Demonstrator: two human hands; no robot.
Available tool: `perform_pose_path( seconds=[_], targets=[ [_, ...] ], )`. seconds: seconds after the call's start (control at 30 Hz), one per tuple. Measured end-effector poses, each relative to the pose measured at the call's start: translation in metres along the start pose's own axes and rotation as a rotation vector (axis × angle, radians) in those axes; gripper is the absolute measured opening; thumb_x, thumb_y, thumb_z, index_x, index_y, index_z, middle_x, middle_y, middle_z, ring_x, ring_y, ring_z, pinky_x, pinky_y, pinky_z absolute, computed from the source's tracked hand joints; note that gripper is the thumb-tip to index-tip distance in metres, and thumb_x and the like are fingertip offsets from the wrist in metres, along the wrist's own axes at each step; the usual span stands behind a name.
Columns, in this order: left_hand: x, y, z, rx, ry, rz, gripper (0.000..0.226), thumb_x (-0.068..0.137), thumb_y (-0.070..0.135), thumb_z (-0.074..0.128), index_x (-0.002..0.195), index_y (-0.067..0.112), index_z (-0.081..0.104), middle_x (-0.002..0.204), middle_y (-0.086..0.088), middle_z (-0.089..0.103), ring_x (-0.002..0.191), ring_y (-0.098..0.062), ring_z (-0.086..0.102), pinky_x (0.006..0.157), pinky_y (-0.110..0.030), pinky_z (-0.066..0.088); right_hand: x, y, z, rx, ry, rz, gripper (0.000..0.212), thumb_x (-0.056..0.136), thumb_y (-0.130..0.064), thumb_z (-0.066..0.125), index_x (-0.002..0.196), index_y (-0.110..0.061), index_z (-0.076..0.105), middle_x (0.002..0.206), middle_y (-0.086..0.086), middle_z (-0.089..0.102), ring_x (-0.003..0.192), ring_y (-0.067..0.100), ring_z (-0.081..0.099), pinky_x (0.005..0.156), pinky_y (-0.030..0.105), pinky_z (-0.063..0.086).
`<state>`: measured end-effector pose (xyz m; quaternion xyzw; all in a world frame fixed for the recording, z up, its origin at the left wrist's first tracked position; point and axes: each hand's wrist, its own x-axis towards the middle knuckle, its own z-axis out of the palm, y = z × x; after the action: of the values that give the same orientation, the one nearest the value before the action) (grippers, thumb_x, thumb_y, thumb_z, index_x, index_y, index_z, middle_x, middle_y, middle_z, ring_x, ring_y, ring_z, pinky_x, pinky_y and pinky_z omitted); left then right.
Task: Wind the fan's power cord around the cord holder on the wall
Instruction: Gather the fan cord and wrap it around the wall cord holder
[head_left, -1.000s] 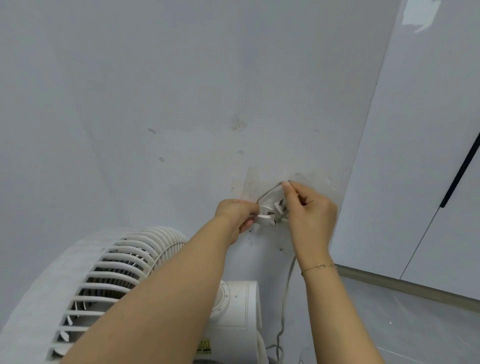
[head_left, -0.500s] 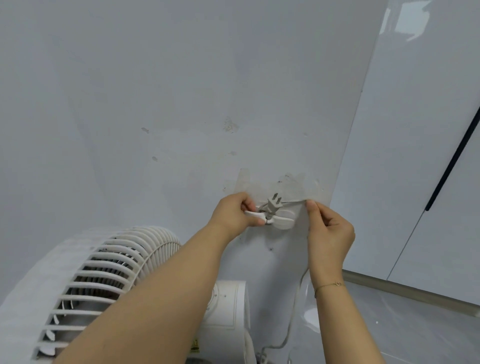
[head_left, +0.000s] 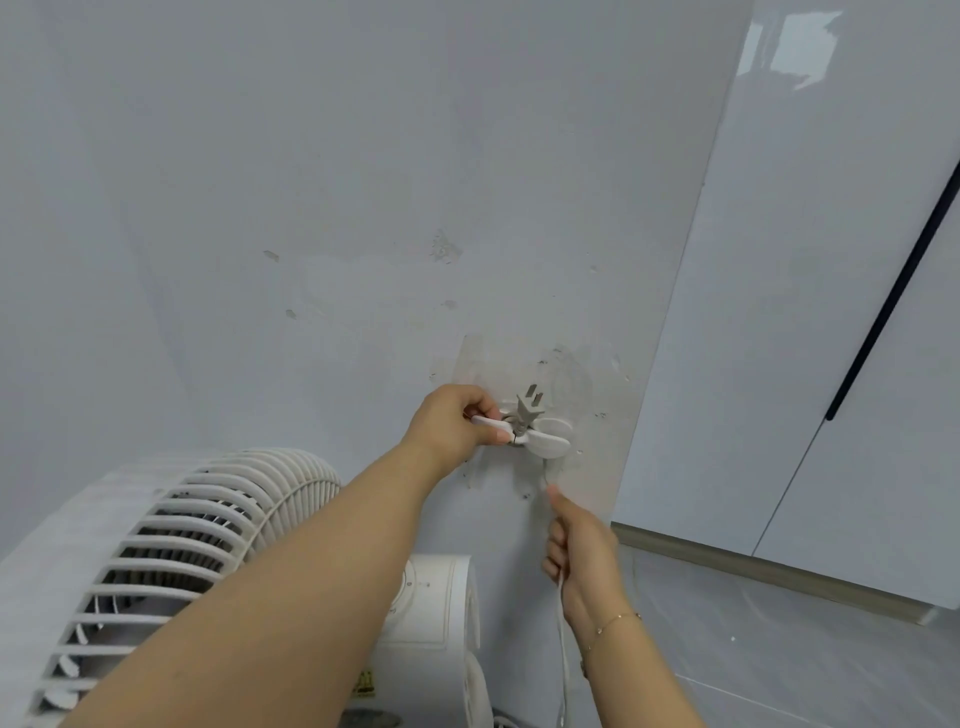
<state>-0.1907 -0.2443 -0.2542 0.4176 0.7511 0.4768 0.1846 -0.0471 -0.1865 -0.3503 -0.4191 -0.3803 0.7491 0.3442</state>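
A white cord holder (head_left: 545, 442) with two flat wings is stuck to the grey wall. The grey plug (head_left: 529, 406) stands prongs-up in its middle. My left hand (head_left: 452, 423) pinches the holder's left wing. Below the holder, my right hand (head_left: 579, 551) is closed on the white power cord (head_left: 560, 644). The cord runs from the holder's right side down through that hand and hangs toward the floor. The white fan (head_left: 171, 561) stands at lower left, partly hidden by my left forearm.
The fan's white motor housing (head_left: 441, 608) sits just under the holder, close to the wall. Glossy white cabinet doors (head_left: 831, 312) with a black handle fill the right. A grey tiled floor (head_left: 779, 665) lies at lower right.
My right hand has dropped from the holder's right side to below it, drawing the cord downward. My left hand still holds the left wing. The plug sits more upright.
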Motion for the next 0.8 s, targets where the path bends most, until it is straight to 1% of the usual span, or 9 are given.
perform_pose_path(
  seconds=[0.1,0.23,0.33,0.43,0.57,0.6,0.67,0.7,0.8],
  targets=[
    [0.001,0.0,-0.001,0.003,-0.008,-0.01,0.023,0.071,0.005,0.078,0.067,0.017,0.06,0.067,0.002,0.053,0.059,-0.009,0.045,0.048,-0.009,0.038,0.003,0.009,0.004,0.046,-0.108,0.106,0.01,0.089,-0.016,0.062,0.081,-0.011,0.058,0.057,0.001,0.046,0.033,0.008,0.028,0.033,0.019,0.021],
    [-0.002,-0.001,-0.003,-0.012,0.019,-0.026,0.021,0.069,0.008,0.081,0.078,0.013,0.063,0.07,0.003,0.053,0.06,-0.007,0.047,0.042,-0.003,0.036,-0.001,0.011,0.016,-0.028,-0.183,0.03,0.009,0.09,0.001,0.052,0.09,0.002,0.061,0.066,0.01,0.054,0.034,0.01,0.033,0.033,0.018,0.024],
    [-0.003,-0.002,-0.005,-0.004,0.049,-0.051,0.031,0.068,0.013,0.083,0.089,0.012,0.06,0.076,0.005,0.053,0.065,-0.008,0.049,0.052,-0.01,0.042,-0.006,0.008,0.024,-0.107,-0.268,-0.012,0.007,0.09,0.001,0.055,0.087,0.001,0.062,0.063,0.01,0.055,0.035,0.009,0.033,0.034,0.018,0.025],
    [-0.003,-0.003,-0.006,0.028,0.044,-0.088,0.033,0.07,0.008,0.081,0.091,0.014,0.056,0.081,0.003,0.052,0.075,-0.014,0.051,0.059,-0.015,0.043,-0.004,0.004,0.027,-0.142,-0.289,-0.037,0.005,0.088,-0.002,0.06,0.084,0.0,0.062,0.059,0.007,0.053,0.035,0.009,0.031,0.034,0.018,0.023],
    [-0.003,-0.008,-0.01,0.203,-0.048,-0.216,0.024,0.075,0.009,0.076,0.093,0.012,0.061,0.091,-0.004,0.058,0.085,-0.017,0.055,0.08,-0.024,0.049,-0.001,0.002,0.03,-0.14,-0.313,-0.044,0.006,0.087,-0.002,0.061,0.082,0.001,0.063,0.055,0.005,0.053,0.033,0.008,0.03,0.033,0.017,0.022],
    [-0.004,-0.009,-0.011,0.215,-0.1,-0.251,0.02,0.077,0.011,0.075,0.094,0.009,0.067,0.086,-0.004,0.06,0.081,-0.016,0.056,0.075,-0.019,0.049,-0.001,0.001,0.031,-0.138,-0.322,-0.045,0.007,0.087,-0.002,0.061,0.082,0.001,0.063,0.054,0.005,0.053,0.033,0.007,0.03,0.033,0.017,0.022],
    [-0.006,-0.007,-0.011,0.207,-0.175,-0.287,0.023,0.08,0.015,0.073,0.1,0.004,0.072,0.072,-0.002,0.06,0.067,-0.011,0.054,0.05,-0.007,0.043,0.0,0.001,0.034,-0.129,-0.339,-0.046,0.006,0.088,-0.003,0.06,0.084,0.001,0.063,0.055,0.005,0.053,0.033,0.007,0.03,0.033,0.017,0.022],
    [-0.006,-0.006,-0.01,0.196,-0.189,-0.294,0.023,0.08,0.015,0.073,0.1,0.005,0.072,0.07,-0.001,0.059,0.064,-0.009,0.053,0.045,-0.006,0.04,0.001,0.001,0.034,-0.124,-0.344,-0.045,0.007,0.088,-0.003,0.06,0.085,0.001,0.064,0.055,0.005,0.054,0.033,0.007,0.03,0.033,0.017,0.022],
    [-0.002,-0.005,-0.008,0.182,-0.205,-0.317,0.011,0.08,0.016,0.073,0.091,0.013,0.07,0.084,-0.007,0.063,0.078,-0.015,0.056,0.063,-0.018,0.044,0.002,0.002,0.035,-0.114,-0.349,-0.033,0.008,0.089,-0.002,0.06,0.082,0.0,0.064,0.054,0.005,0.054,0.032,0.007,0.03,0.033,0.016,0.022]
  ],
)
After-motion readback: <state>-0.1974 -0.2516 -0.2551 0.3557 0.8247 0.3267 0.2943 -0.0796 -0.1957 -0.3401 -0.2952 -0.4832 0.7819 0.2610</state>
